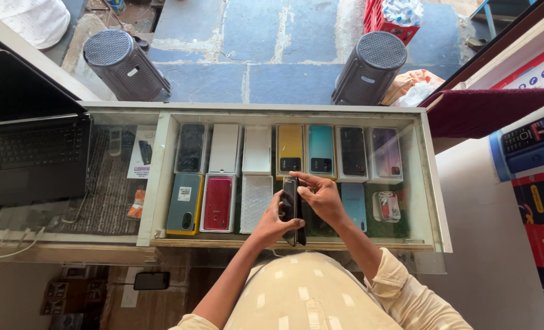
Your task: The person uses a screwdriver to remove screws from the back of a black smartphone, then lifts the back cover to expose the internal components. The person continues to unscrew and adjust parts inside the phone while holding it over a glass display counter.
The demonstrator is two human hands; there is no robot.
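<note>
Glass-topped display bench [434, 201] below us, rows of boxed phones under the pane, a laptop [27, 146] on its left end, stone floor and two dark speakers [369, 67] beyond. We hold a dark phone [291, 208] edge-on above the glass, over the case's middle. Left hand [275, 223] has its grip closed round the lower part of the phone, thumb across the near face. Right hand [321, 195] pinches the top edge with fingertips only, palm clear. Risks as we judge them: the phone stands on its thin side, so a slack left grip would let it tip or slide onto the glass, chipping either. Too much push from the right fingertips could lever it out of the left hand.
</note>
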